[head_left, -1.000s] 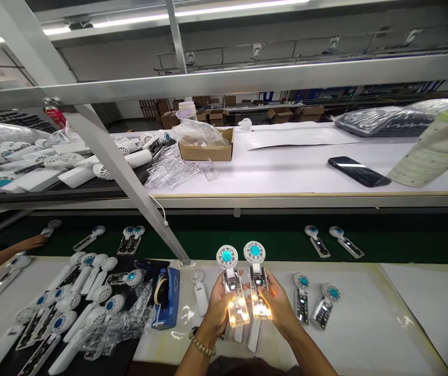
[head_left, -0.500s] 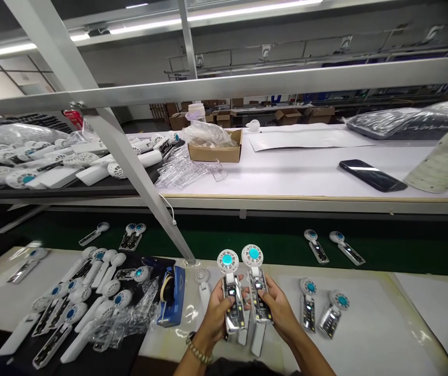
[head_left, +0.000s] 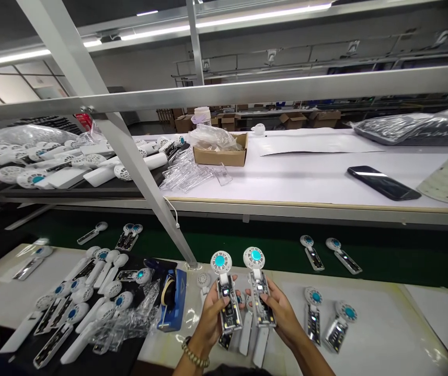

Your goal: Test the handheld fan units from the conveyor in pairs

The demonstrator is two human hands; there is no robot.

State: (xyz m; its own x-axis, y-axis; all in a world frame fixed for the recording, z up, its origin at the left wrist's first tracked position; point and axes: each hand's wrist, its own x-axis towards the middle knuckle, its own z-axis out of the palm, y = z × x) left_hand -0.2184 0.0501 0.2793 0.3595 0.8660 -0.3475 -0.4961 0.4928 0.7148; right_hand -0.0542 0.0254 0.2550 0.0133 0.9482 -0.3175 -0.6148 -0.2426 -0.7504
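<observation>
My left hand (head_left: 210, 312) is closed round a small white fan (head_left: 229, 308) with a teal hub and a clear handle showing its circuit board, the thumb resting on the handle front. A matching fan (head_left: 262, 303) is in my right hand (head_left: 282, 313), its thumb also on the board side. Both fans stand head up, side by side and slightly apart. Beneath them, white fan parts (head_left: 261, 345) lie on the bench, partly hidden by my hands. To the right lie two more clear-handled fans, one (head_left: 313, 316) nearer and one (head_left: 338, 326) farther.
A blue tape dispenser (head_left: 173, 300) stands left of my hands, beside a black mat with many fans (head_left: 78, 313) and clear plastic parts. Several fans lie on the green belt (head_left: 224, 237). The shelf above holds a cardboard box (head_left: 220, 155) and a phone (head_left: 382, 183).
The fan in my left hand has moved slightly left, widening the gap between the two held fans. The whole view has shifted a little.
</observation>
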